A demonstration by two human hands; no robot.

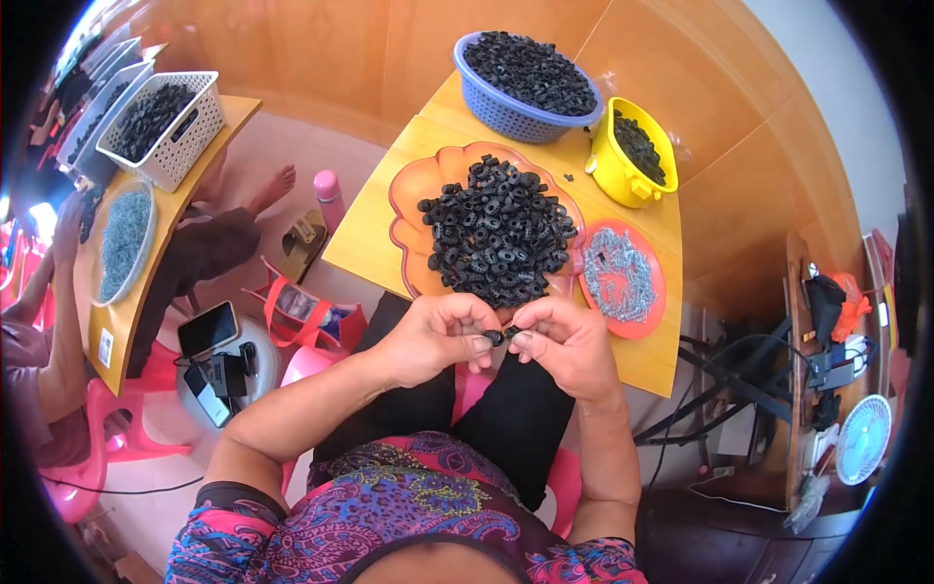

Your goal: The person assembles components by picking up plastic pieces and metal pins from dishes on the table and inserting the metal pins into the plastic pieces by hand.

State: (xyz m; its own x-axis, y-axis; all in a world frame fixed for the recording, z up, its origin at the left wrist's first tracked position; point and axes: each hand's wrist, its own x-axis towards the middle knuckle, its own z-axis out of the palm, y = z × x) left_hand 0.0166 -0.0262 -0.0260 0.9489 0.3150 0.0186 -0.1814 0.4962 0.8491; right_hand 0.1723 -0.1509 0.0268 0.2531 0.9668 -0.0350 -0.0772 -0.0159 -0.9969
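Close together over my lap, at the table's near edge, my left hand point(443, 336) and my right hand point(569, 346) each pinch a small black plastic piece. The left piece point(494, 338) is rounded; the right piece point(512, 332) almost meets it, mostly covered by fingertips. Whether the two touch, I cannot tell. Just beyond my hands, a heap of black plastic parts point(501, 229) with holes fills an orange scalloped tray point(411, 238). To its right lies a red-orange plate point(637, 329) strewn with tiny silvery pieces point(618, 273) that look like springs.
At the table's far side stand a blue basket point(506, 117) and a yellow basket point(623, 175), both holding black parts. Leftward, another person point(49, 389) sits by a second table point(209, 161). A stool point(199, 389) carries phones. A fan point(864, 440) is at far right.
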